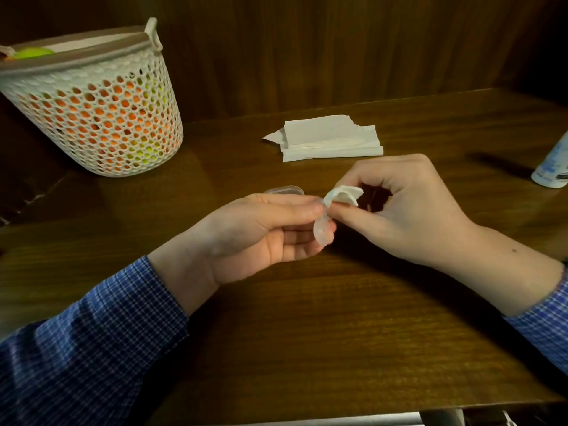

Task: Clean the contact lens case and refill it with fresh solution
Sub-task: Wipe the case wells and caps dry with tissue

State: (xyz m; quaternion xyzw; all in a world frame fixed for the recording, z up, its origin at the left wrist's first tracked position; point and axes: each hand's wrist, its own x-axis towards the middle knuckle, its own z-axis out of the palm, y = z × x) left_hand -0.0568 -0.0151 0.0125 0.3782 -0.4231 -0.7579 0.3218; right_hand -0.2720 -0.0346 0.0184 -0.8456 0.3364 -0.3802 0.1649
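My left hand (264, 232) pinches a small clear plastic piece of the contact lens case (322, 232) between thumb and fingers, just above the wooden table. My right hand (399, 210) holds a folded scrap of white tissue (344, 195) and presses it against the top of that clear piece. A second clear piece of the case (285, 190) lies on the table just behind my left hand, partly hidden by it. A white solution bottle (553, 167) stands at the right edge, mostly cut off.
A stack of white tissues (329, 139) lies behind my hands. A white perforated basket (98, 106) holding orange and green things stands at the back left. Behind the table (307, 333) rises a dark wooden wall; the table's front edge is close below.
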